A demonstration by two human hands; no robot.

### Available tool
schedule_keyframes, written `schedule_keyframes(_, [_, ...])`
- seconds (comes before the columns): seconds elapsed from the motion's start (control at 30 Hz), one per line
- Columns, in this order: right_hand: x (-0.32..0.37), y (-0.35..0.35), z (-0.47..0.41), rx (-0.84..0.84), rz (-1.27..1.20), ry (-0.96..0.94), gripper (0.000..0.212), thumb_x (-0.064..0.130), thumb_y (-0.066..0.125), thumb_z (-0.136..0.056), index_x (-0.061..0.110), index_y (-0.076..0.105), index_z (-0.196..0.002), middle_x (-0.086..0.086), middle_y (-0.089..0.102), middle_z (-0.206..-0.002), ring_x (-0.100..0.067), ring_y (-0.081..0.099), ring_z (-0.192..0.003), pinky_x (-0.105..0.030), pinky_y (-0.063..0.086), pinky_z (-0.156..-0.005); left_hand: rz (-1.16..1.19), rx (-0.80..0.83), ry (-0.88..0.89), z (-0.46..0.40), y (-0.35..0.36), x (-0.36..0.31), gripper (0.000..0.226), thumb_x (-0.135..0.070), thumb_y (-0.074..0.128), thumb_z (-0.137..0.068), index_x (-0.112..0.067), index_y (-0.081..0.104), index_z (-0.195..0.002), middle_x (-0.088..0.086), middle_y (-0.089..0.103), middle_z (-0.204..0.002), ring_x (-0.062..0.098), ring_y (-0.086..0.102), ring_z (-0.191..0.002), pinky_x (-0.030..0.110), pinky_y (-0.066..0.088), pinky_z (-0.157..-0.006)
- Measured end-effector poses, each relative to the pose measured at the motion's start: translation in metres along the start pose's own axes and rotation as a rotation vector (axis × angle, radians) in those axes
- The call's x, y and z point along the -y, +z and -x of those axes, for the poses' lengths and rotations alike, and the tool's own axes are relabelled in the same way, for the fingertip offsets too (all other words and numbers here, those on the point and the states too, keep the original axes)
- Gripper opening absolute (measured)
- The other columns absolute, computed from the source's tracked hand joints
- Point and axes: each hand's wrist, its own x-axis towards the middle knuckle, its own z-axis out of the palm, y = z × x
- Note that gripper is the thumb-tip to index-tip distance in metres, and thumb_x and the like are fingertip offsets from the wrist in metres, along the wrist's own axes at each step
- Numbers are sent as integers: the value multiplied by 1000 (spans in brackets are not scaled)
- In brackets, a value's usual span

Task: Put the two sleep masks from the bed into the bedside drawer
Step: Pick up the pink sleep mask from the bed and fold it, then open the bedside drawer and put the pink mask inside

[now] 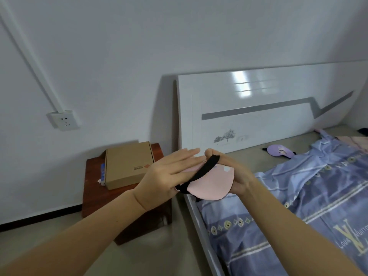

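Note:
A pink sleep mask (212,185) with a black strap (201,172) is held in the air over the bed's left edge. My right hand (237,176) grips it from behind, thumb hooked over the strap. My left hand (167,174) lies flat with fingers straight against the mask's left side and strap. A purple sleep mask (279,151) lies on the bare mattress near the headboard, clear of both hands. The reddish-brown bedside cabinet (93,188) stands left of the bed; its drawer front cannot be seen from here.
A cardboard box (127,166) covers much of the cabinet top. A blue patterned quilt (298,206) covers the bed at the right. The white headboard (258,108) stands behind. A wall socket (63,120) is at the left.

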Motion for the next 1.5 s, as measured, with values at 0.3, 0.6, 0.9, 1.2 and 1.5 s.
schedule_keyframes(0.3, [4, -15, -7, -79, 427, 238, 26, 28, 66, -83, 18, 69, -107, -12, 65, -107, -24, 61, -96, -40, 52, -87, -187, 185, -88, 25, 7, 30, 34, 6, 64, -79, -11, 71, -108, 24, 59, -126, 35, 51, -123, 51, 37, -108])
schedule_keyframes(0.6, [-108, -18, -67, -341, 468, 374, 12, 10, 53, -93, 17, 61, -98, -6, 64, -92, -13, 61, -78, -18, 51, -52, 956, -100, -1745, 113, 49, 27, 23, -23, 43, -97, -14, 59, -111, 10, 63, -111, 21, 64, -97, 31, 60, -79])
schedule_keyframes(0.9, [-253, -48, -126, -322, 741, 525, 18, 22, 55, -92, 26, 65, -78, 5, 64, -79, -10, 56, -73, -15, 42, -61, 784, 160, -1978, 251, 103, 79, 15, -13, 46, -96, -7, 56, -87, 10, 57, -75, 10, 59, -57, 20, 47, -52])
schedule_keyframes(1.2, [-353, -155, -231, -385, 1240, 578, 23, 23, 56, -91, 5, 67, -98, -18, 47, -131, -36, 48, -117, -45, 41, -103, 227, -112, -2340, 432, 123, 185, 57, -14, 46, -91, -4, 25, -142, 19, 42, -143, 36, 46, -125, 43, 38, -108])
schedule_keyframes(1.5, [-383, -187, -251, -490, 1225, 359, 21, 18, 57, -91, 10, 64, -109, -13, 34, -143, -25, 47, -116, -23, 32, -94, 190, -263, -2045, 479, 139, 205, 64, 6, 40, -83, -16, 28, -142, 5, 44, -142, 25, 58, -99, 26, 43, -79])
